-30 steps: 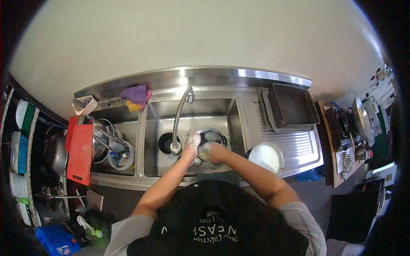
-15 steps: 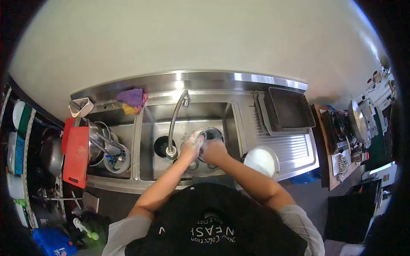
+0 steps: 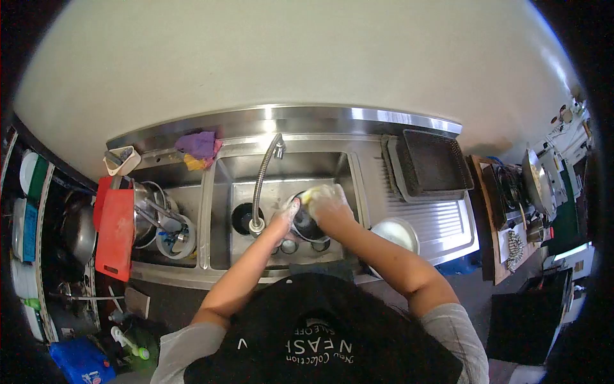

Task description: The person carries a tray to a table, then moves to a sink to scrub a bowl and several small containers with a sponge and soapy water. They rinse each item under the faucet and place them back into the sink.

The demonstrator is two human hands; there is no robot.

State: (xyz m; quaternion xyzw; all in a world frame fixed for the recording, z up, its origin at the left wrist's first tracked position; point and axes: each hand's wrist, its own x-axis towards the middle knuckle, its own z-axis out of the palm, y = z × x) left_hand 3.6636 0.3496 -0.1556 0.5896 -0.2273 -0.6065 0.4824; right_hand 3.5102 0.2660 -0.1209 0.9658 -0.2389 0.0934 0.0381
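Note:
My left hand (image 3: 286, 212), with suds on it, grips the rim of a dark round bowl (image 3: 308, 228) above the sink basin (image 3: 220, 185). A yellow sponge (image 3: 309, 194) is in my soapy right hand (image 3: 329, 202), pressed at the bowl's far rim; the fingers are slightly blurred. Below the hands, small round metal pieces (image 3: 290, 247) lie on the basin floor, partly hidden by the bowl. Another dark round bowl (image 3: 242, 219) sits at the left of the basin, behind the flexible faucet (image 3: 261, 179).
A round container with whitish contents (image 3: 395, 234) stands right of the basin. Dark rectangular baskets (image 3: 435, 163) are stacked on the drainboard (image 3: 441, 221). On the left are a red cutting board (image 3: 115, 233), a pot with utensils (image 3: 146, 211) and purple cloth (image 3: 197, 145).
My right hand has moved up and to the right along the bowl, bringing the yellow sponge into view. My left hand stays on the rim, and more of the bowl's dark inside shows.

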